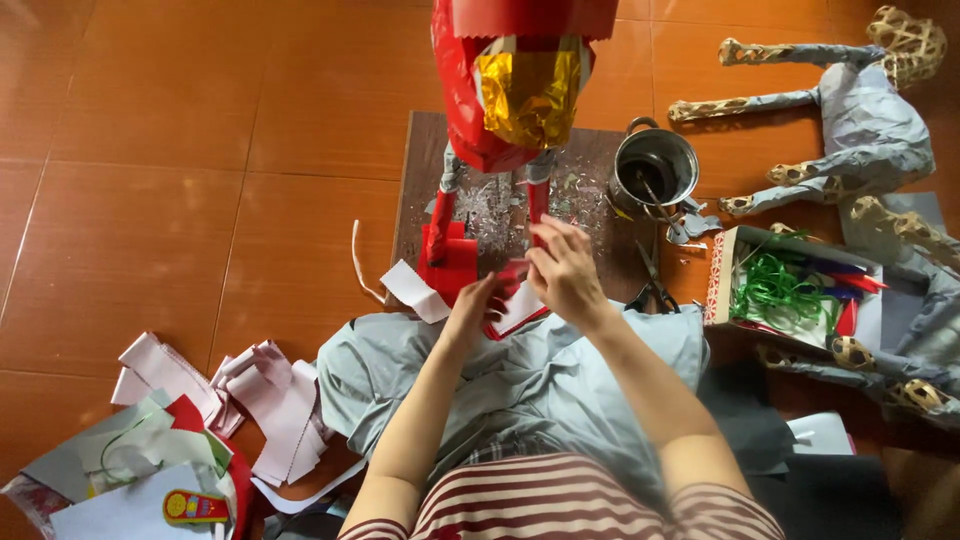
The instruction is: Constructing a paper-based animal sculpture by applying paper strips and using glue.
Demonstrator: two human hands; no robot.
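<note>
My left hand [470, 308] and my right hand [565, 270] meet over a piece of red paper with a white back [517, 306], both pinching it above my lap. Just beyond them stands a paper figure [505, 90] covered in red foil with a gold foil patch, its two thin legs on a dark wooden board [420, 180]. More red paper pieces [447, 262] lie at the foot of the left leg. A white scrap [414, 291] rests beside my left hand.
A metal pot [655, 165] with a stick in it sits on the board's right end, scissors [652, 285] lie below it. A box of green ribbon and coloured strips [790, 290] stands right. A grey paper-covered animal frame [870, 130] lies far right. Paper scraps [200, 420] pile at left.
</note>
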